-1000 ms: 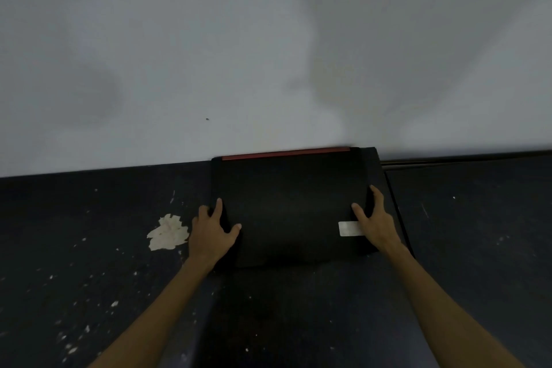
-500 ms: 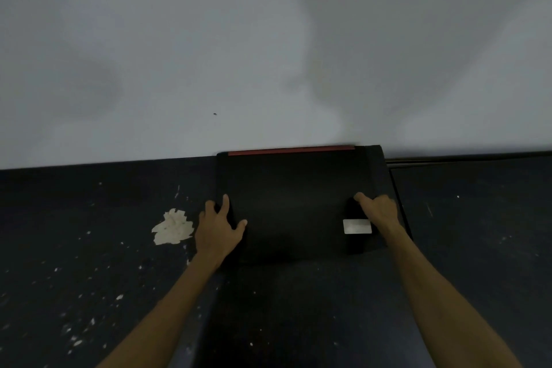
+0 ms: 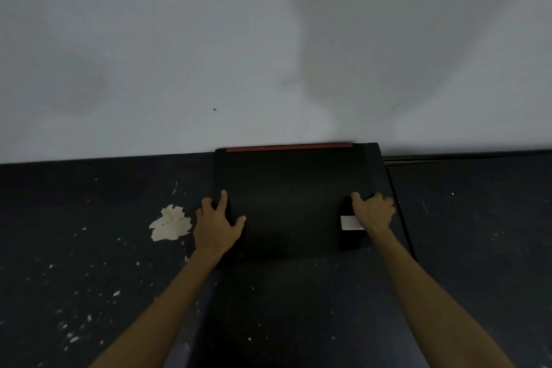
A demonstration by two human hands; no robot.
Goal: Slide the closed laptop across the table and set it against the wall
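The laptop (image 3: 292, 203), stiff and probably heavy, is taken at its sides: left hand (image 3: 215, 225) fingers (image 3: 223, 200) spread at 9 o'clock, right hand (image 3: 373, 213) curled round 3 o'clock.

Right hand (image 3: 373, 212) changed grip. Its fingers lay straight along the laptop (image 3: 292, 203) right edge 1 s ago and are now curled at that edge, knuckles up. The hand's heel now covers the right end of the white sticker (image 3: 348, 222), which was fully exposed before.

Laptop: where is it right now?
Head view, center: the closed laptop lies flat on the dark table, its red far edge at the wall, between the left hand and right hand.
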